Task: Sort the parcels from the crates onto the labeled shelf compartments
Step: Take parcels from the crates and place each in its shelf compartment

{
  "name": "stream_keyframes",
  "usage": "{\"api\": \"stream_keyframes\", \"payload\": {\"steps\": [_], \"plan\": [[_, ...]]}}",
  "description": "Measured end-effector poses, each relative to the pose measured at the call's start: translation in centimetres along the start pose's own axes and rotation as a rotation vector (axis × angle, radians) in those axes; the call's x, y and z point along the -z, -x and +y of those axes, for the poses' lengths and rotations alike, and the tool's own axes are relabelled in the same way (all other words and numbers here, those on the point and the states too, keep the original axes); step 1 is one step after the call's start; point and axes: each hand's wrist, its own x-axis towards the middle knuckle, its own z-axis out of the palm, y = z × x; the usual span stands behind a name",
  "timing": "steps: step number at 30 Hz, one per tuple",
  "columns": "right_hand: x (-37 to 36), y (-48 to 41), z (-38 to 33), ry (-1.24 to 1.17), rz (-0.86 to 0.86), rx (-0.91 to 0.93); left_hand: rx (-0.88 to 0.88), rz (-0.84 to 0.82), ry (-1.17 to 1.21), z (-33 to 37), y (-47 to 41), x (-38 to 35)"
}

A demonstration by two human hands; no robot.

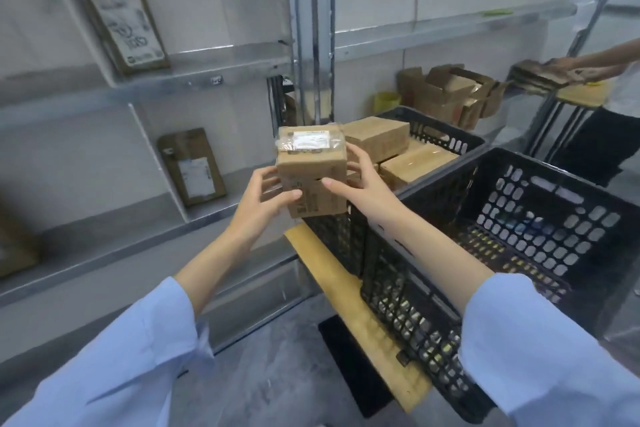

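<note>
Hanging between two hands, a small cardboard parcel [311, 172] is held in front of the steel upright [311, 28] of the shelf unit, label face turned upward. It is gripped from both sides. The left hand [265, 199] is curled round its left face with the thumb laid on the front, and the right hand [362, 184] is wrapped round the right face, thumb across the front. The parcel is carried clear of every surface, just above the corner of the far crate [446, 140], where more boxed parcels [379, 137] are stacked. The near crate [540, 218] stands beside it.

Several slips can be foreseen. The label is blurred here and the shelf markings are too small to be made out, so a hasty reading could send the parcel to the wrong compartment. The upright stands just behind the parcel and could be struck if the swing to the left is made too tightly. A flat parcel [192, 166] is leaned against the back wall of the middle compartment, and another [121, 17] in the one above. Either could be toppled if the box is pushed in beside it. The glossy film over the label may let the box slide once one hand is released.
</note>
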Motion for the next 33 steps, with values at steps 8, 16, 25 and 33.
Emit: {"api": "stream_keyframes", "payload": {"steps": [8,16,25,33], "plan": [[-8.4,-3.8,-1.9,-0.027,-0.072,0.055,0.056,0.227,0.054,-1.4,2.5,8.1],[-17.4,-6.5,-3.9,0.042,-0.308,0.187,0.003,0.370,-0.034,-3.1,4.4,17.4],[-27.9,-9.1,-5.4,-0.012,-0.399,0.237,-0.015,0.453,-0.045,-5.6,5.3,26.6],[-35.6,-11.2,-6.9,0.011,-0.409,0.254,-0.087,0.535,-0.154,-8.2,6.4,33.7]]}}
